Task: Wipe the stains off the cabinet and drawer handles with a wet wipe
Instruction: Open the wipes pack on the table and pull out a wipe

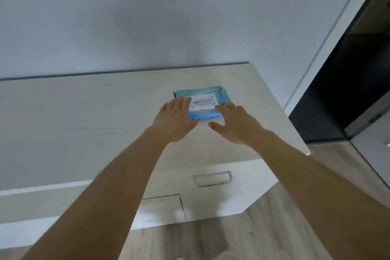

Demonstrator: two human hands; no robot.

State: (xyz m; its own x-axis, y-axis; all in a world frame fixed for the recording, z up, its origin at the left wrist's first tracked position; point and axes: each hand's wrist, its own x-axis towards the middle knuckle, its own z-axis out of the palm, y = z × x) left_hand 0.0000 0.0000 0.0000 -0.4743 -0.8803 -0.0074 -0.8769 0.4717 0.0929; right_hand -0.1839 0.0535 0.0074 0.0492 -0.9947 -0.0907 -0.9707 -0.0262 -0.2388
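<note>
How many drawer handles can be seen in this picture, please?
1. The handle is on the drawer front below the cabinet top, under the right hand. Others may be hidden behind the arms or outside the view.

Wipe pack on cabinet top, both hands at it.

Wet wipe pack [205,102] lies on the cabinet top [84,116], toward its right rear, near the wall [147,17] behind. Left hand [174,121] at the pack's left edge, right hand [236,124] at its front right corner. Drawer handle [213,177] on the cabinet front, below the hands. Floor [242,236] in front; doorway [348,82] to the right.
</note>
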